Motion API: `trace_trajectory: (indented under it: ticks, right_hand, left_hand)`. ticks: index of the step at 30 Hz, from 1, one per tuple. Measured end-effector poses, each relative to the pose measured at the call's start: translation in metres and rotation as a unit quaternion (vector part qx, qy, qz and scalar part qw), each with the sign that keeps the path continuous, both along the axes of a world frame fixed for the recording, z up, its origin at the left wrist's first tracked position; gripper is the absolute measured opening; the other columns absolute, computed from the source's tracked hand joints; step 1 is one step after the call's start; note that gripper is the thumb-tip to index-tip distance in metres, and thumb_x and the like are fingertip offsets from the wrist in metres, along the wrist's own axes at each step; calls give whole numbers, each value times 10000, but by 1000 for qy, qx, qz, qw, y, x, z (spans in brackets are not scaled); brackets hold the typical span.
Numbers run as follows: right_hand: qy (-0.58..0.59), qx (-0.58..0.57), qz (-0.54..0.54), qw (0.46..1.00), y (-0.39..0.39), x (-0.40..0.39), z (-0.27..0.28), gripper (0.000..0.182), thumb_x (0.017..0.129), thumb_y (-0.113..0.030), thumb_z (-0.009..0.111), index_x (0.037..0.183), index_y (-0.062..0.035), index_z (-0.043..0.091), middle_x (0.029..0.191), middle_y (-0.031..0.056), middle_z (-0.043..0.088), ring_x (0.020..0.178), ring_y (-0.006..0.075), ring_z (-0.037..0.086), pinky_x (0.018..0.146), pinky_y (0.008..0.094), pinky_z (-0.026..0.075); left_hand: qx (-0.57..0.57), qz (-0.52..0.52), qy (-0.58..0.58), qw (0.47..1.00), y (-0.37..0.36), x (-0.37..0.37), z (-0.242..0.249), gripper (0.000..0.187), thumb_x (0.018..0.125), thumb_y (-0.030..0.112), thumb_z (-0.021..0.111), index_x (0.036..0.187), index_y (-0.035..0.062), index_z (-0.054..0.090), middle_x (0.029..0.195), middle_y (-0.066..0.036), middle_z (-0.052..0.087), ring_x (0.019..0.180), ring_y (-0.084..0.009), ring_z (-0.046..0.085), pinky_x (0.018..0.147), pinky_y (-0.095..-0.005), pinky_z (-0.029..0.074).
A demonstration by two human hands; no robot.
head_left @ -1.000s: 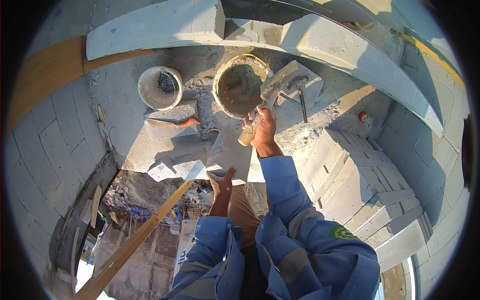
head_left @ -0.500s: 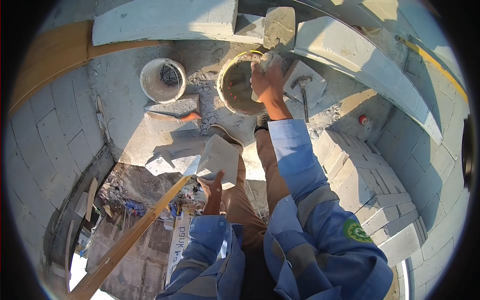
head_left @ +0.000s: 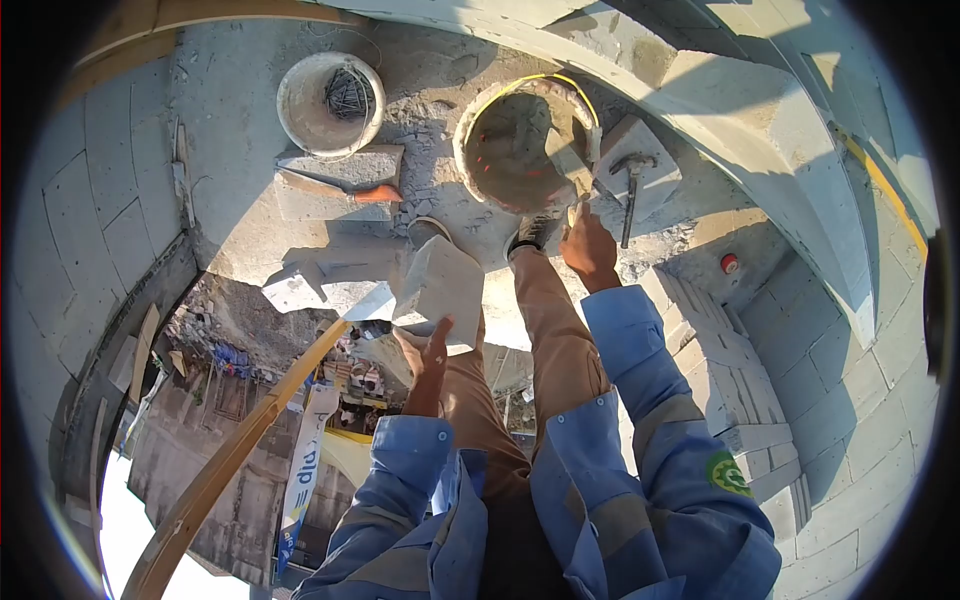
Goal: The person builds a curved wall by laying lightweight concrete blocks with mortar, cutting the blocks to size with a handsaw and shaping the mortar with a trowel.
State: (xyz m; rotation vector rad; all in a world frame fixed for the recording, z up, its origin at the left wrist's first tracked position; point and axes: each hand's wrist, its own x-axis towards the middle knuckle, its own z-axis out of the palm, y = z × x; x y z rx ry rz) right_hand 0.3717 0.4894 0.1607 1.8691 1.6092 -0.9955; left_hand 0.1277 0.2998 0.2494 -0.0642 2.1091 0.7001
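My left hand (head_left: pixel 428 352) grips the lower edge of a pale grey concrete block (head_left: pixel 440 290), held tilted in front of my left leg. My right hand (head_left: pixel 590 248) is closed around the handle of a trowel (head_left: pixel 568 162). The trowel's mortar-smeared blade reaches over the near right rim into a round bucket (head_left: pixel 462 150), where wet grey mortar (head_left: pixel 510 150) lies. Part of the handle is hidden by my fingers.
A white bucket (head_left: pixel 296 105) contains nails (head_left: pixel 348 92). An orange-handled saw (head_left: pixel 375 193) lies on a block; a hammer (head_left: pixel 631 195) rests on another. Stacked blocks (head_left: pixel 715 370) stand right. A wooden beam (head_left: pixel 240 440) crosses an open drop at left.
My right hand has drawn back toward me from above the bucket, and the trowel blade is now inside it. The block stays in my left hand. The view has shifted.
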Motion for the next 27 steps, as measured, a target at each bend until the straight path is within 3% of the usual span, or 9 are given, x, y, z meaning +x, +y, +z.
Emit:
trace_trajectory:
  ticks: [3, 5, 7, 11, 14, 18, 20, 25, 27]
  right_hand:
    - [-26, 75, 111, 991, 58, -20, -51, 376, 892, -217, 637, 1197, -16, 552, 971, 244, 704, 863, 396, 717, 749, 504, 581]
    - [1, 214, 188, 959, 59, -15, -108, 172, 877, -201, 607, 950, -56, 665, 781, 178, 722, 738, 374, 726, 699, 487, 584]
    - [31, 139, 235, 962, 47, -5, -141, 174, 888, -198, 585, 885, -50, 677, 788, 194, 720, 780, 385, 724, 693, 483, 576]
    - [86, 184, 243, 948, 12, -34, -101, 174, 904, -186, 579, 877, -39, 668, 741, 172, 690, 756, 365, 717, 639, 465, 562]
    - [139, 13, 69, 988, -5, -46, -105, 203, 860, -177, 603, 1016, -62, 665, 942, 213, 714, 939, 417, 691, 807, 497, 539]
    - [226, 42, 50, 972, -9, -44, -120, 330, 837, -228, 655, 1119, -58, 651, 1043, 244, 692, 1031, 426, 661, 860, 482, 522]
    - [262, -30, -59, 963, 8, -50, -90, 427, 808, -261, 695, 1165, -36, 630, 1061, 244, 683, 1029, 413, 657, 858, 462, 514]
    - [324, -53, -141, 934, -2, -13, -84, 420, 809, -219, 675, 1174, -20, 619, 996, 214, 685, 902, 351, 661, 819, 428, 510]
    - [340, -155, -217, 902, 0, 5, -62, 446, 812, -220, 703, 1202, -20, 622, 944, 204, 686, 841, 331, 655, 797, 394, 516]
  left_hand:
    - [-4, -26, 25, 999, 10, 14, -30, 845, 679, 213, 896, 1295, -22, 368, 1193, -212, 571, 1074, -302, 593, 914, -416, 505]
    - [-111, -139, 61, 982, 39, 16, -31, 853, 674, 296, 886, 1280, -57, 399, 1169, -226, 587, 1058, -319, 608, 916, -402, 499]
    - [-117, -146, 61, 980, 52, 19, -44, 884, 666, 327, 887, 1292, -61, 397, 1148, -233, 610, 1032, -325, 629, 897, -408, 510]
    - [-127, -186, 100, 969, 69, 32, -65, 940, 651, 406, 894, 1290, -76, 399, 1052, -234, 667, 923, -344, 669, 832, -425, 531]
    - [-139, -199, 125, 962, 75, 32, -69, 949, 656, 432, 895, 1274, -91, 400, 1019, -235, 680, 891, -352, 676, 807, -426, 534]
    - [-56, -141, 99, 983, 63, 24, -71, 921, 691, 427, 880, 1265, -105, 394, 1020, -241, 671, 912, -366, 663, 820, -419, 525]
    - [-9, -95, 62, 994, 53, 13, -71, 923, 697, 427, 877, 1278, -98, 388, 1015, -235, 670, 914, -368, 660, 825, -417, 524]
    - [-105, -363, 245, 893, 56, -12, -34, 983, 671, 402, 867, 1380, -47, 354, 1051, -253, 644, 935, -407, 660, 820, -459, 542]
    - [-83, -397, 232, 884, 63, -22, -17, 966, 651, 368, 851, 1382, -46, 375, 1111, -258, 630, 960, -426, 653, 834, -479, 538]
